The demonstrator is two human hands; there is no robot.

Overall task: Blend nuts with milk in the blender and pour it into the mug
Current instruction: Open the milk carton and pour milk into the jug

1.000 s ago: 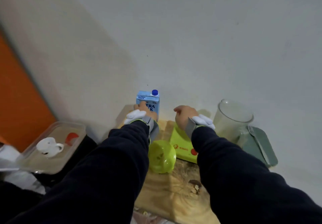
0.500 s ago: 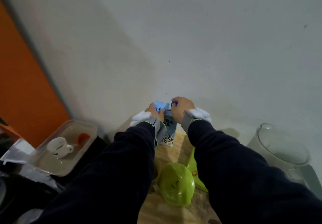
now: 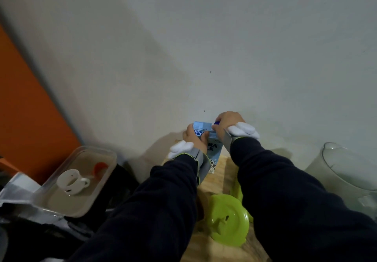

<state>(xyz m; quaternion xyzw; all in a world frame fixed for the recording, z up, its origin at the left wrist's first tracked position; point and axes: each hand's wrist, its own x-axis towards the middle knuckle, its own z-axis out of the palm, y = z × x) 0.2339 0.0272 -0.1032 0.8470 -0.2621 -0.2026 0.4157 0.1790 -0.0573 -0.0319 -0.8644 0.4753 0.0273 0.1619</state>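
A light blue milk carton [image 3: 214,151] stands upright at the back of the wooden board [image 3: 222,178], close to the wall. My left hand [image 3: 194,139] grips the carton's upper left side. My right hand [image 3: 226,124] is closed over the carton's dark blue cap [image 3: 216,122] at its top right corner. The clear blender jug [image 3: 346,180] stands at the right edge, apart from both hands. A white mug [image 3: 72,182] lies inside a clear plastic container [image 3: 81,206] on the left. The nuts are not visible.
A lime-green round lid [image 3: 228,221] lies on the board between my forearms, with another green piece [image 3: 237,190] behind it. The grey wall is right behind the carton. An orange panel [image 3: 26,119] is at far left. Dark clutter [image 3: 61,235] sits under the container.
My left hand has stayed on the carton. My right hand moved from beside the green piece onto the carton's cap. The camera shifted left, so the jug slid to the right edge.
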